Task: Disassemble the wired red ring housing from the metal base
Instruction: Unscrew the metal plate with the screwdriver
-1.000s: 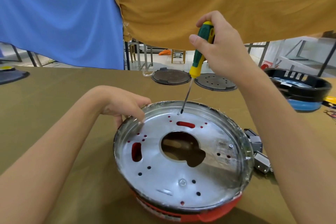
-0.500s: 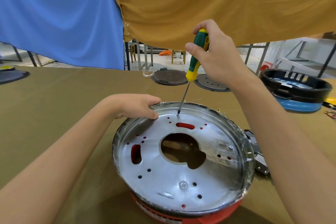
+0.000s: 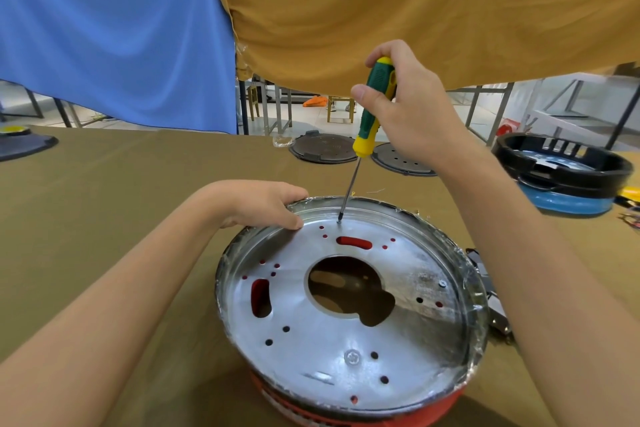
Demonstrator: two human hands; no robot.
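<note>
We log: metal base (image 3: 398, 350) silver, red showing through holes. Ring housing (image 3: 446, 407) red-orange. Screwdriver (image 3: 372, 107) handle green with yellow, shaft steel. Table cover (image 3: 104, 204) olive-brown. Far cloths: blue (image 3: 114, 28) left, mustard (image 3: 433, 0) right. Far right tub (image 3: 561, 163) black over blue.

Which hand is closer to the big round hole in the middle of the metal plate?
Left. The left hand rests on the far-left rim of the metal plate, just beyond the hole. The right hand is high above the plate, gripping the screwdriver.
</note>
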